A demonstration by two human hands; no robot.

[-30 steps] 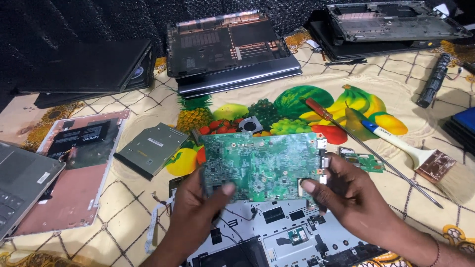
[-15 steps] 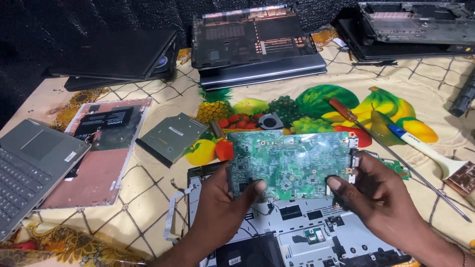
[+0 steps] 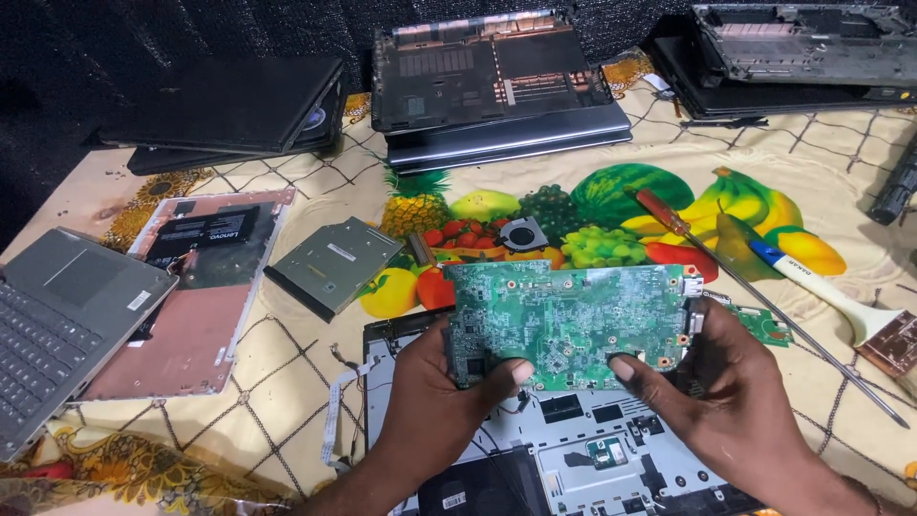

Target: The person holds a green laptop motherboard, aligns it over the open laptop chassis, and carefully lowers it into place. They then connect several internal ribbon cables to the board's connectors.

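Observation:
I hold a green laptop circuit board level in both hands above an opened grey laptop shell. My left hand grips the board's lower left edge, thumb on top. My right hand grips the lower right edge near the side ports, thumb pressed on the board's face. The shell below shows bare plastic bays and a loose ribbon cable at its left side.
A slim optical drive, a small round fan and a long screwdriver lie on the fruit-print cloth. A white-handled brush lies right. A pink back cover, an open laptop and stacked dark laptop shells surround.
The view has shifted, so everything sits further right in the picture. The board stays held in both hands over the shell, with the same grip.

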